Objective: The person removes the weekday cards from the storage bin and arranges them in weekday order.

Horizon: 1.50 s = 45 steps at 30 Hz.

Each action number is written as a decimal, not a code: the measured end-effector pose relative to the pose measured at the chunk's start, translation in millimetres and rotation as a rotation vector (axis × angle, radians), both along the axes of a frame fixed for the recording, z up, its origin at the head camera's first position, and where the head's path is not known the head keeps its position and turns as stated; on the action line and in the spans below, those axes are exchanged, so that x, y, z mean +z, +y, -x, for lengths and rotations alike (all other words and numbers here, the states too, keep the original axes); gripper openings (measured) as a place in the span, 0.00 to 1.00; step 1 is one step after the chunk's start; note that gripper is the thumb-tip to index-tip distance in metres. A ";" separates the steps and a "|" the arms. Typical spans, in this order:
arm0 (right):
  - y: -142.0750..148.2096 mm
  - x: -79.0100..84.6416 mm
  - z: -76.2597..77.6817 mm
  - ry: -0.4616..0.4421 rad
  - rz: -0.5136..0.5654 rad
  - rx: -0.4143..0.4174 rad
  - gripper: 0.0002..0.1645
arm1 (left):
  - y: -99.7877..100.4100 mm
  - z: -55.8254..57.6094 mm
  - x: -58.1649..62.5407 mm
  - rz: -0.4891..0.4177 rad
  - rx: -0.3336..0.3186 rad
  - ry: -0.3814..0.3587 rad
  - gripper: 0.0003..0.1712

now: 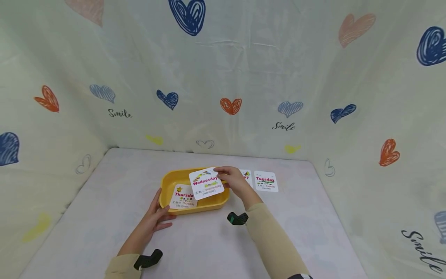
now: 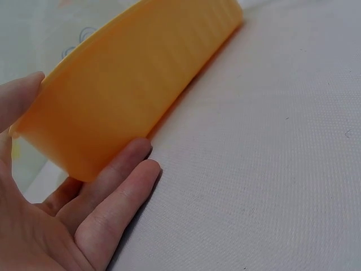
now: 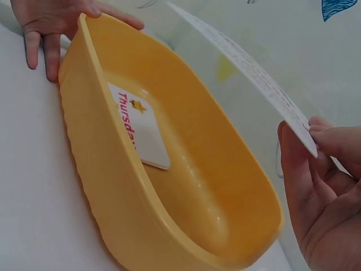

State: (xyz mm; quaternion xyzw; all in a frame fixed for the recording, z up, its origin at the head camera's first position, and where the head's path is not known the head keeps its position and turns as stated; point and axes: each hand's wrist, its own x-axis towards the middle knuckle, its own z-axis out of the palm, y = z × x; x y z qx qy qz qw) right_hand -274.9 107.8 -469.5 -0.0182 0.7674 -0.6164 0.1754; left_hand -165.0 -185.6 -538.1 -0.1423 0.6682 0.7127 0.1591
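Observation:
Between the thumb and fingers of my right hand (image 1: pixel 238 185) is a white Wednesday card (image 1: pixel 206 185), pinched by its right edge above the yellow plastic tray (image 1: pixel 214 202). The right wrist view shows this card (image 3: pixel 251 73) nearly edge-on, clear of the tray's rim. A Thursday card (image 3: pixel 145 127) lies inside the tray against its bottom, toward the left end. My left hand (image 1: pixel 155 219) holds that end, thumb at the rim and other fingers around the outside wall. In the left wrist view, two fingertips (image 2: pixel 144 169) extend beside the tray's base.
To the right of the tray a Tuesday card (image 1: pixel 266 181) lies face up on the white table (image 1: pixel 195 248). Beside it another card (image 1: pixel 246 176) is partly hidden by my right hand. A heart-patterned curtain (image 1: pixel 251 77) hangs behind the table and along its sides.

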 end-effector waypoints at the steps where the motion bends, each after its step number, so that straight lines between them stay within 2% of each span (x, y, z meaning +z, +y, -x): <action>1: 3.1 -0.4 -1.4 0.004 0.017 0.000 0.16 | 0.3 -0.2 -0.2 -0.005 0.000 0.001 0.49; 7: 22.1 -5.7 -9.3 -0.002 0.147 -0.021 0.18 | 1.3 -2.1 -2.2 -0.012 0.012 -0.005 0.50; 12: 34.9 -9.6 -15.2 0.009 0.203 -0.045 0.19 | -0.2 -3.4 -3.3 -0.004 0.013 -0.002 0.50; 25: 76.1 -14.2 -32.5 0.062 0.242 -0.180 0.21 | 0.9 -2.1 -3.5 0.011 0.017 -0.011 0.50; 32: 99.5 -15.5 -39.5 0.081 0.270 -0.212 0.28 | 1.3 -1.4 -2.8 0.013 0.020 -0.013 0.51; 39: 123.5 -20.7 -44.8 0.060 0.259 -0.281 0.34 | 3.1 -0.9 -1.5 -0.008 0.032 -0.015 0.51; 45: 141.4 -26.8 -46.6 0.043 0.247 -0.281 0.43 | 2.3 -0.5 -1.5 0.009 0.023 -0.004 0.50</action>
